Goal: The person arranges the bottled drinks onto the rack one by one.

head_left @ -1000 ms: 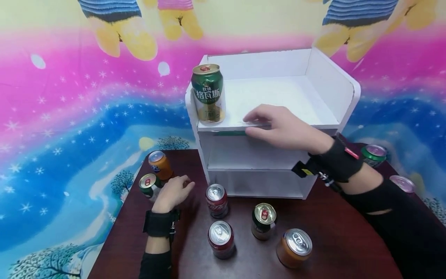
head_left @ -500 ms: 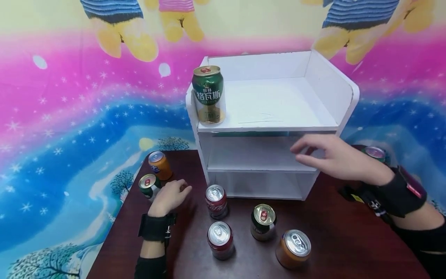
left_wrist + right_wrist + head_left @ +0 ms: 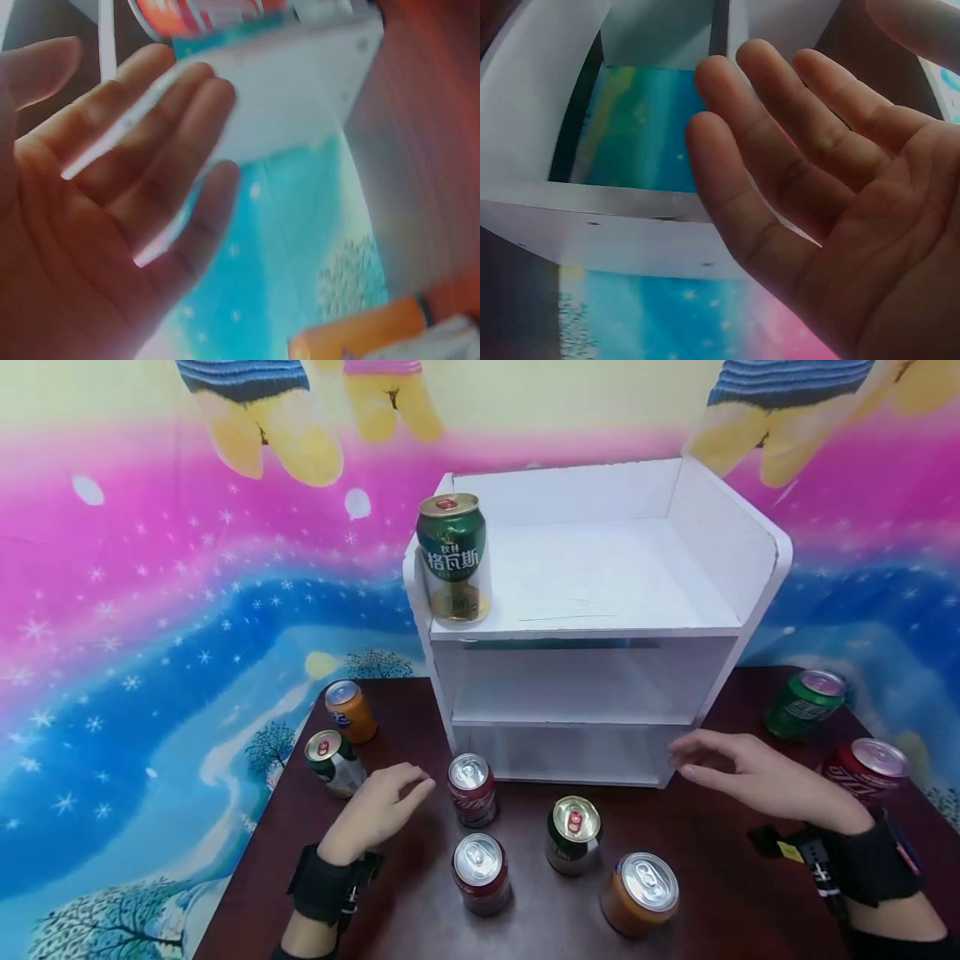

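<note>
My left hand (image 3: pixel 378 810) hovers over the left of the table, between a green-and-white can (image 3: pixel 341 768) and a red can (image 3: pixel 472 793). Its fingers are loosely extended and hold nothing; the left wrist view shows the bare palm. On the right, my right hand (image 3: pixel 765 777) holds nothing, fingers relaxed, in front of the shelf's lower right corner. It is nearest to a red can (image 3: pixel 873 764), which the wrist partly covers. A green-and-gold can (image 3: pixel 452 560) stands upright at the left front of the white shelf's (image 3: pixel 600 568) top.
Upright on the dark table (image 3: pixel 720 877) are a second red can (image 3: pixel 482 877), a dark can with gold top (image 3: pixel 572 839) and an orange can (image 3: pixel 637 897). Another orange can (image 3: pixel 352 714) stands back left, a green can (image 3: pixel 804 706) back right. A printed backdrop (image 3: pixel 187 652) hangs behind.
My right hand has moved from the shelf's top front edge down and right to beside its lower corner. The left hand has shifted slightly right. The cans stay where they were.
</note>
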Demonstrator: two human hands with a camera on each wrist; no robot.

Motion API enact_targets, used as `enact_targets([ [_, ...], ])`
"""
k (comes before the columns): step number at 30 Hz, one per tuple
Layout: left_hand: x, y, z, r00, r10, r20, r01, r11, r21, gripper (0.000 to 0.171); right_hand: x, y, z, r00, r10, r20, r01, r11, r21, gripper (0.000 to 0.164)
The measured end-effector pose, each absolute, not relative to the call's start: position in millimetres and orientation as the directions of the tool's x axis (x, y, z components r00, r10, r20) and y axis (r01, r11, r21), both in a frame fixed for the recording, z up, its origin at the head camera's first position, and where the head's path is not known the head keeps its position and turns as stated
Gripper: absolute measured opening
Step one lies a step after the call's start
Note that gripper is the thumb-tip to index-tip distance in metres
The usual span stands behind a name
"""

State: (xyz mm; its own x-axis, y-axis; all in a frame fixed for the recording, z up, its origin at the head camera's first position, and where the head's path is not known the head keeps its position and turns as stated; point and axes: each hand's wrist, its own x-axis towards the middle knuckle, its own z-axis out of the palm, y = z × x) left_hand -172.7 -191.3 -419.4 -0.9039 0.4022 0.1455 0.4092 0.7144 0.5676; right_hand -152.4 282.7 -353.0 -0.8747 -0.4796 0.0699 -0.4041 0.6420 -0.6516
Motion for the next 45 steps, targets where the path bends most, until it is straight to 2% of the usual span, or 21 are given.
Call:
enact_targets([
  [6,-162,-174,-424,-0.805,0.568,0.171,0.511,0.518,0.686,0.027,-153,289,-373,-0.890,-0.451,0.066,-0.359,0.603,-0.713,0.028],
  [12,-147,-163,-440,-0.613,0.770,0.178,0.553,0.257,0.793,0.037,-150,293,-386,-0.910,-0.412,0.053,-0.310,0.589,-0.746,0.027],
  [14,-144,-161,-446,-0.581,0.795,0.173,0.527,0.206,0.825,0.044,-150,294,-390,-0.908,-0.414,0.057,-0.311,0.579,-0.753,0.026],
  [20,-140,-157,-463,-0.554,0.832,0.032,0.283,0.152,0.947,0.064,-150,298,-399,-0.910,-0.412,0.040,-0.283,0.547,-0.788,0.028],
  [26,-143,-149,-471,-0.512,0.859,0.006,0.206,0.116,0.972,0.071,-152,302,-406,-0.902,-0.427,0.064,-0.296,0.505,-0.811,0.026],
  [33,-142,-140,-473,-0.504,0.860,0.082,0.218,0.035,0.975,0.079,-154,303,-410,-0.897,-0.438,0.064,-0.298,0.490,-0.819,0.027],
  [41,-144,-140,-482,-0.486,0.872,0.062,0.180,0.030,0.983,0.073,-153,307,-416,-0.899,-0.437,0.030,-0.291,0.543,-0.788,0.031],
  [45,-148,-140,-484,-0.483,0.872,0.080,0.229,0.037,0.973,0.075,-156,307,-418,-0.899,-0.435,0.053,-0.313,0.551,-0.773,0.030],
])
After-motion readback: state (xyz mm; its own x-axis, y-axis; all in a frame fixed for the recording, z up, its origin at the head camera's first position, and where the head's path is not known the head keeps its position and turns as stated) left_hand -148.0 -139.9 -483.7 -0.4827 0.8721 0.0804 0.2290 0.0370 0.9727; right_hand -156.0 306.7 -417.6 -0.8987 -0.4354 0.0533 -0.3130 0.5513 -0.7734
